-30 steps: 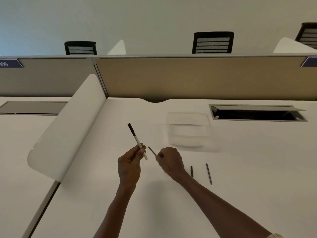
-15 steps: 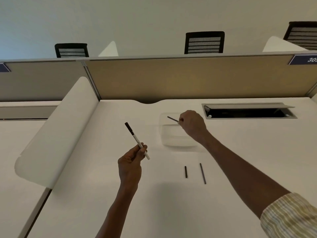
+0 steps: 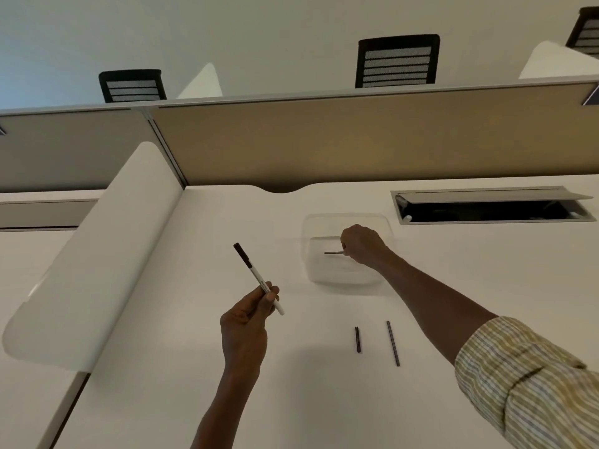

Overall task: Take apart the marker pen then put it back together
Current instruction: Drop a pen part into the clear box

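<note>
My left hand (image 3: 247,319) grips the white marker barrel (image 3: 256,275) near its lower end, the dark cap end pointing up and to the left. My right hand (image 3: 362,244) reaches into a clear plastic tray (image 3: 319,273) and pinches a short dark rod (image 3: 333,253) that lies level just above the tray's floor. Two more dark marker parts lie on the desk in front of me: a short piece (image 3: 358,339) and a longer thin rod (image 3: 393,343).
The white desk (image 3: 162,367) has a rounded white divider (image 3: 84,264) on the left and a tan partition (image 3: 356,137) behind. An open cable hatch (image 3: 489,207) is set into the desk at the back right. Black chairs stand beyond the partition.
My right hand carried the short dark rod from beside the marker away to the clear tray and lowered it inside. My left hand kept holding the barrel nearly still.
</note>
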